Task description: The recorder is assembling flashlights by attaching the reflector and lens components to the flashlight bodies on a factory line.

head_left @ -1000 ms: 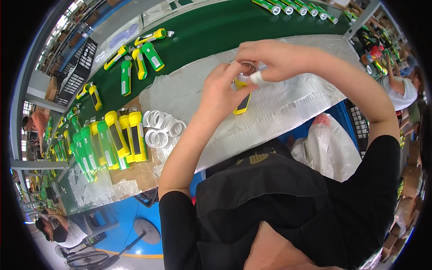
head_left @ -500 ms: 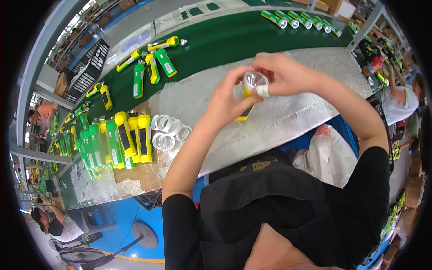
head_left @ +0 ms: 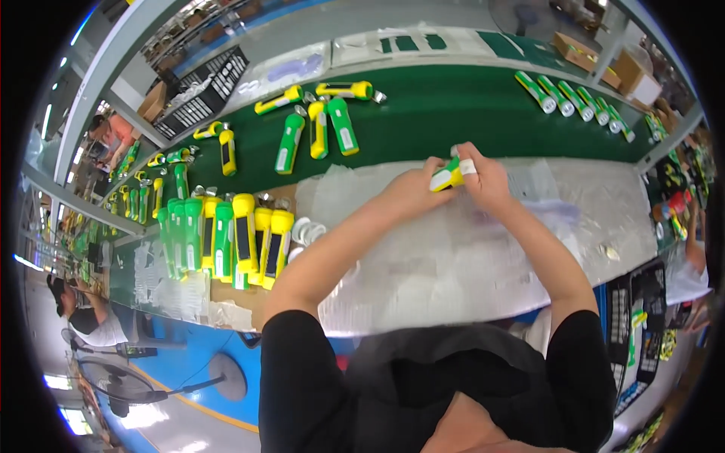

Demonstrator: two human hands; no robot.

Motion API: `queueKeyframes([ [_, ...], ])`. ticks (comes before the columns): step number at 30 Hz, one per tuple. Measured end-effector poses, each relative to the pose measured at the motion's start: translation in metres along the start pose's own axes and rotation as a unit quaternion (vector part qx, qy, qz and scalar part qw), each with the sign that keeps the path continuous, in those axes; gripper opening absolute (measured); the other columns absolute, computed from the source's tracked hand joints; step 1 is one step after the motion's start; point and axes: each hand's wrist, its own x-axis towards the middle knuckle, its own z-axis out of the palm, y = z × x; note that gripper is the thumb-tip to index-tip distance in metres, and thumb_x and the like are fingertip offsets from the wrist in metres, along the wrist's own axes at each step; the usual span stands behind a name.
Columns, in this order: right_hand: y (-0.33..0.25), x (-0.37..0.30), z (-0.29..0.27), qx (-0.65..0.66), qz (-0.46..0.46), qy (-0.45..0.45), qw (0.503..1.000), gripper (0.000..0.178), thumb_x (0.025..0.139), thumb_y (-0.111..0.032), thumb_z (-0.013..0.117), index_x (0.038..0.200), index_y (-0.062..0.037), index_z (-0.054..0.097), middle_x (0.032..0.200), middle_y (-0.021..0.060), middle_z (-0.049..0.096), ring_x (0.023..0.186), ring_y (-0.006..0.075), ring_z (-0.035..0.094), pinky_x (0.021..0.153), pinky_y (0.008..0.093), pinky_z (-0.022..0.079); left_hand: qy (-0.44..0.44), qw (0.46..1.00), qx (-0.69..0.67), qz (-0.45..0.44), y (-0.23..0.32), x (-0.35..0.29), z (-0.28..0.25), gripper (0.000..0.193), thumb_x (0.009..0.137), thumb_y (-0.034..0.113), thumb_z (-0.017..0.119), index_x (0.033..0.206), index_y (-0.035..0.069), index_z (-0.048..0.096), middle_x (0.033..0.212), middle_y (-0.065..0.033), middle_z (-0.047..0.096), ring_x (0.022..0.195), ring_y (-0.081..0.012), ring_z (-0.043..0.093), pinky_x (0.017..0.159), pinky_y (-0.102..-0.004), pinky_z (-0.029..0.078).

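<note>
A green and yellow flashlight [head_left: 447, 178] is held between my two hands over the plastic-covered worktop. My left hand [head_left: 417, 192] grips its left side, and my right hand [head_left: 485, 181] closes round the other end, with white wrap on a finger. The lens end is mostly hidden by my fingers. White plastic rings [head_left: 306, 231] lie beyond my left forearm, partly covered by it. Beside them, several green and yellow flashlights [head_left: 243, 234] stand in a close row on cardboard.
A green conveyor belt [head_left: 445, 113] runs behind the worktop. Loose flashlights [head_left: 289, 143] lie on its left part, and several more [head_left: 578, 102] line up at the far right. A black crate [head_left: 208, 90] stands at the back left. Other people [head_left: 91, 309] sit at the sides.
The flashlight has tipped from lens-up to lying sideways in my hands. Both hands have lowered over the worktop, the right turning round the flashlight. The whole view has shifted.
</note>
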Motion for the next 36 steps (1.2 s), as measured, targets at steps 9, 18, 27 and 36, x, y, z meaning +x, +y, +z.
queueKeyframes([
  [9, 0.202, 0.149, -0.008, -0.048, 0.241, 0.251, 0.936, 0.036, 0.096, -0.032, 0.052, 0.125, -0.0112, 0.049, 0.110, 0.0212, 0.066, 0.099, 0.0417, 0.063, 0.082, 0.0464, 0.050, 0.064, 0.895, 0.410, -0.163, -0.117, 0.059, -0.099, 0.059, 0.084, 0.059, 0.061, 0.133, 0.026, 0.055, 0.090, -0.0143, 0.067, 0.075, -0.0324, 0.068, 0.063, -0.0420, 0.054],
  [18, 0.134, 0.130, 0.008, -0.035, 0.039, 0.004, 0.999, 0.032, 0.088, -0.034, 0.067, 0.104, -0.0067, 0.064, 0.093, 0.0144, 0.066, 0.082, 0.0245, 0.067, 0.070, 0.0360, 0.053, 0.125, 0.987, 0.052, -0.089, -0.087, 0.029, -0.068, 0.037, 0.087, 0.031, 0.067, 0.120, 0.016, 0.061, 0.091, -0.0166, 0.064, 0.078, -0.0301, 0.064, 0.068, -0.0378, 0.050],
  [27, -0.045, -0.028, -0.001, 0.530, 0.323, -0.090, 0.779, 0.056, 0.089, -0.050, 0.064, 0.120, -0.0050, 0.053, 0.096, 0.0111, 0.063, 0.084, 0.0195, 0.064, 0.072, 0.0328, 0.054, -0.009, 0.992, -0.123, 0.035, 0.032, -0.092, 0.017, 0.044, 0.087, 0.015, 0.071, 0.127, 0.007, 0.055, 0.097, -0.0074, 0.067, 0.083, -0.0084, 0.061, 0.067, -0.0252, 0.049],
  [36, -0.090, -0.135, -0.027, 0.651, 0.250, -0.178, 0.694, 0.056, 0.084, -0.036, 0.071, 0.121, -0.0036, 0.047, 0.090, 0.0142, 0.060, 0.074, 0.0230, 0.063, 0.064, 0.0379, 0.054, -0.016, 0.740, -0.665, -0.094, 0.052, -0.089, 0.040, 0.043, 0.101, 0.032, 0.050, 0.133, 0.003, 0.049, 0.102, -0.0167, 0.067, 0.100, -0.0258, 0.064, 0.086, -0.0365, 0.053],
])
